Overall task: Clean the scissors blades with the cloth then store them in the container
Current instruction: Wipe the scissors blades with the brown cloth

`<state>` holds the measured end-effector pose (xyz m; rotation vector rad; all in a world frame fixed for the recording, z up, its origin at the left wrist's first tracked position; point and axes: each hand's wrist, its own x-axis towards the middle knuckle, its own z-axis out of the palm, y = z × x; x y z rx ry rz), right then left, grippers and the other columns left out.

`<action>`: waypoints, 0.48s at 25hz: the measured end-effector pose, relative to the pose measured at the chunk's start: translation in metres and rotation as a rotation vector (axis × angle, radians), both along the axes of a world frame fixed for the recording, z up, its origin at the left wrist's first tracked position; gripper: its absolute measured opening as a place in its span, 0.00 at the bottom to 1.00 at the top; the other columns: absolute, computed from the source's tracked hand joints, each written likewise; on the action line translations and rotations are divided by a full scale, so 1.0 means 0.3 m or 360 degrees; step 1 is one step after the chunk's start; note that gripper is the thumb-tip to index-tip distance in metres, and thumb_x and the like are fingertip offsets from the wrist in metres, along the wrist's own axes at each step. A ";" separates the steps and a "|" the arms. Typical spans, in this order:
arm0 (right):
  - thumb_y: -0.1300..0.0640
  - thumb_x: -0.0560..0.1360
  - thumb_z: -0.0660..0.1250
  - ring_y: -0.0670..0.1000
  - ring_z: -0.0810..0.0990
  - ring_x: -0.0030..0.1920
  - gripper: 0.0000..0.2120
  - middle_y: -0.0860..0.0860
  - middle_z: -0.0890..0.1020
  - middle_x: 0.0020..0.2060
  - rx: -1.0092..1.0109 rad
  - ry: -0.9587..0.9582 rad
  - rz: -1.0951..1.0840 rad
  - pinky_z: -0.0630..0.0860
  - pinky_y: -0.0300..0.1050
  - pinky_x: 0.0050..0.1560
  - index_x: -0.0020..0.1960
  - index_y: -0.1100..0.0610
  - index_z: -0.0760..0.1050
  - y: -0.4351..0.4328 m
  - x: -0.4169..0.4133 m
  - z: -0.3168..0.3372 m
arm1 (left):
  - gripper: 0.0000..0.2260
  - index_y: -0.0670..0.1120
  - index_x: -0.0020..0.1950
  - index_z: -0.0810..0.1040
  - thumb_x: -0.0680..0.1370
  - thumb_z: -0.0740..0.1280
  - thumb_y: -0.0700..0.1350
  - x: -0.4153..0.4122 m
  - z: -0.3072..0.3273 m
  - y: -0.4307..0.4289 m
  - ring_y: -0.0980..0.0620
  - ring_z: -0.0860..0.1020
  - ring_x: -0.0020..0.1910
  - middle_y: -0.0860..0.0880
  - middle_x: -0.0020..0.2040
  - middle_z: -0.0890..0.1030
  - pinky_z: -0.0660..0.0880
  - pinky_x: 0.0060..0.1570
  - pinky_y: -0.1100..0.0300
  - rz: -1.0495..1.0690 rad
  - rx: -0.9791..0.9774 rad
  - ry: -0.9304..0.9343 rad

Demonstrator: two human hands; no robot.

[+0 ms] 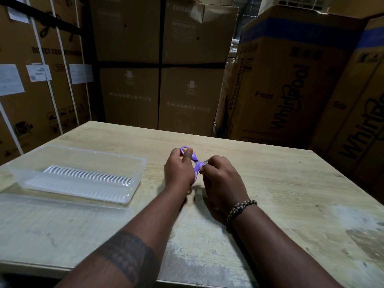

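Observation:
Purple-handled scissors (195,161) are held above the middle of the wooden table (280,183). My left hand (179,170) grips the handle loops, thumb through one ring. My right hand (223,179) is closed around the blade end, pinching a small pale piece of cloth (204,164) against it; the blades are mostly hidden inside my fingers. A clear plastic container (83,173) with a ribbed white insert lies open at the left of the table, apart from both hands.
The container's clear lid (62,213) lies flat at the near left. Tall cardboard appliance boxes (286,80) stand close behind and to both sides of the table. The table's near edge runs along the bottom.

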<state>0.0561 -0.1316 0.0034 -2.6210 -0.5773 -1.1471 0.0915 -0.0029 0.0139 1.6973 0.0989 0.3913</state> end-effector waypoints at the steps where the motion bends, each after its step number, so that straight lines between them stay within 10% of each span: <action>1: 0.67 0.74 0.67 0.57 0.72 0.39 0.06 0.55 0.76 0.40 -0.0025 0.0008 0.0004 0.70 0.50 0.35 0.40 0.60 0.79 -0.003 -0.004 0.001 | 0.14 0.46 0.51 0.82 0.86 0.62 0.53 -0.001 -0.001 0.001 0.50 0.78 0.39 0.54 0.42 0.82 0.70 0.37 0.60 -0.0005 0.0002 0.0000; 12: 0.67 0.74 0.70 0.57 0.73 0.36 0.06 0.55 0.76 0.37 0.0036 0.0049 -0.0059 0.65 0.45 0.33 0.39 0.59 0.78 -0.001 -0.017 0.015 | 0.15 0.45 0.51 0.82 0.86 0.62 0.53 -0.002 0.000 0.005 0.50 0.77 0.39 0.54 0.43 0.82 0.69 0.37 0.61 0.0023 -0.0001 0.0031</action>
